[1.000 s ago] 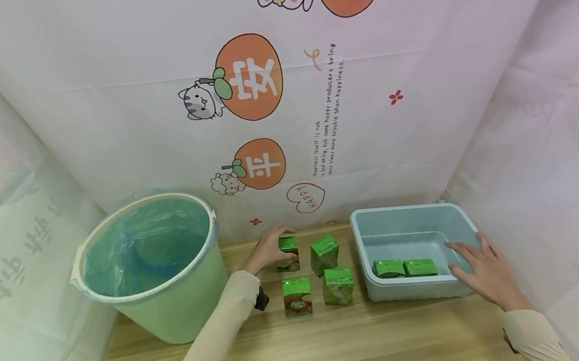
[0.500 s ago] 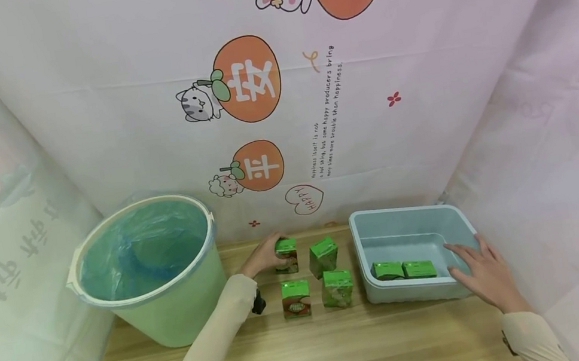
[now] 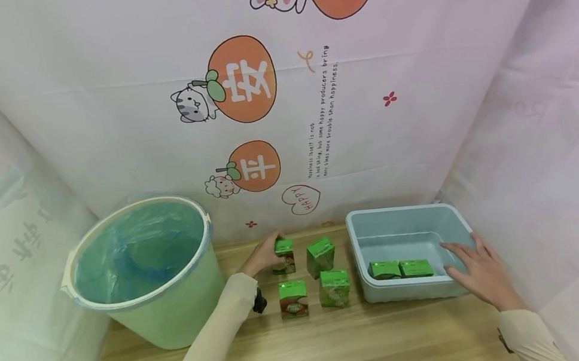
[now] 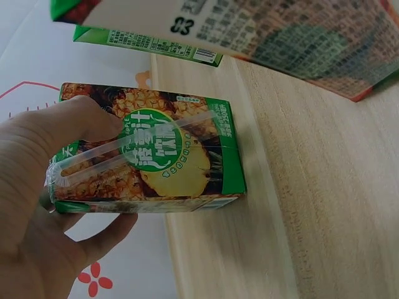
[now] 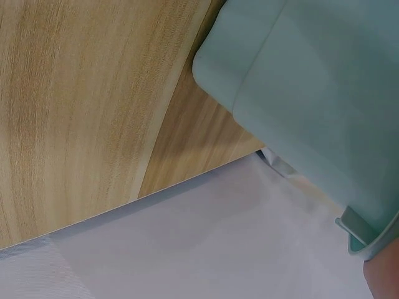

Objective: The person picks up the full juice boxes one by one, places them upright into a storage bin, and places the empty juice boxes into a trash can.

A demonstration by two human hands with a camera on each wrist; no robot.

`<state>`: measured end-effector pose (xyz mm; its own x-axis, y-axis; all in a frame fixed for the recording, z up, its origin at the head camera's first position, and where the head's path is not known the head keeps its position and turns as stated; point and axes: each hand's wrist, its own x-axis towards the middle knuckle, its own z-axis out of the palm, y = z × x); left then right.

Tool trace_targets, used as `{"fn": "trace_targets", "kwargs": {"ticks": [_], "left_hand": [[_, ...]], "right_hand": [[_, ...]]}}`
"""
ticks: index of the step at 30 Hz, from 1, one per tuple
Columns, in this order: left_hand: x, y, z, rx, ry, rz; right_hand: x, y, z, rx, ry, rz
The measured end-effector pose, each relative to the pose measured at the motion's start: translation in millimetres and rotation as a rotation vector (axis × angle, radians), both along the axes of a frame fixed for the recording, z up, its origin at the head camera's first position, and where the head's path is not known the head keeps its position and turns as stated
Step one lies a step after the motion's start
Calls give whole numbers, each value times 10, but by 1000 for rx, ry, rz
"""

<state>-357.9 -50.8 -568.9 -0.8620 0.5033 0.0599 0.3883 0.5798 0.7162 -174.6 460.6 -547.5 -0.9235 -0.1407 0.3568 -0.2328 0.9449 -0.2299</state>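
My left hand holds a green-topped juice carton at the back of the wooden table. In the left wrist view, thumb and fingers grip the top end of this pineapple juice carton; a wrapped straw lies along its side. Three more juice cartons stand close by: one in front, one to the right and one at the front right. My right hand rests over the right rim of a pale blue plastic bin, fingers loosely extended.
Two green-topped cartons lie inside the bin, along its front wall. A pale green bucket with a bag liner stands left of my left arm. A white printed sheet hangs close behind the table.
My left hand has shifted slightly left on its carton, so more of the carton's front shows. My right hand stays at the bin. The head view has drifted slightly.
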Motion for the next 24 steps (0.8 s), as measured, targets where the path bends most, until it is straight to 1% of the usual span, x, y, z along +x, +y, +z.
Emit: {"fn": "trace_targets", "kwargs": {"ticks": [7, 15, 21, 24], "left_hand": [[46, -15, 19, 21, 3, -14], [103, -12, 52, 16, 14, 26], [124, -22, 45, -3, 28, 52], [127, -25, 41, 5, 36, 57]], "right_hand": [[9, -15, 21, 9, 3, -4], [6, -6, 10, 9, 1, -1], [3, -2, 1, 3, 19, 6], [6, 2, 3, 2, 21, 7]]}}
